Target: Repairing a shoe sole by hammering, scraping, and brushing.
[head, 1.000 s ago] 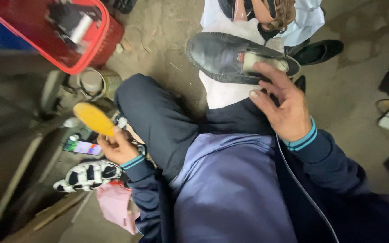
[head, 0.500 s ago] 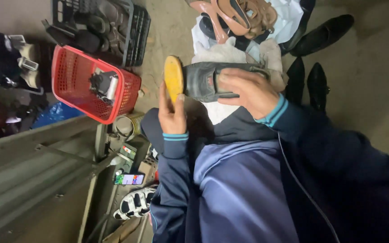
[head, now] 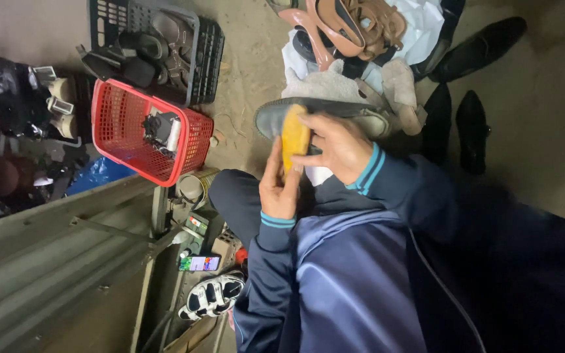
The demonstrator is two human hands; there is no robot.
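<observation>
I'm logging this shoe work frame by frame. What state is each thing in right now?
Yellow brush: held in left hand, against the shoe.
Dark shoe: held by right hand, on its side.
Red basket: tilted, a tool inside.
Phone: screen lit.

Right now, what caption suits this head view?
Both hands, left hand and right hand, hold a yellow insole against a grey shoe.

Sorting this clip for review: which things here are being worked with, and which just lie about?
In hand:
left hand holding yellow insole
right hand on insole and grey shoe

Lying about:
red basket
black crate
brown sandals
black shoes
phone
</observation>
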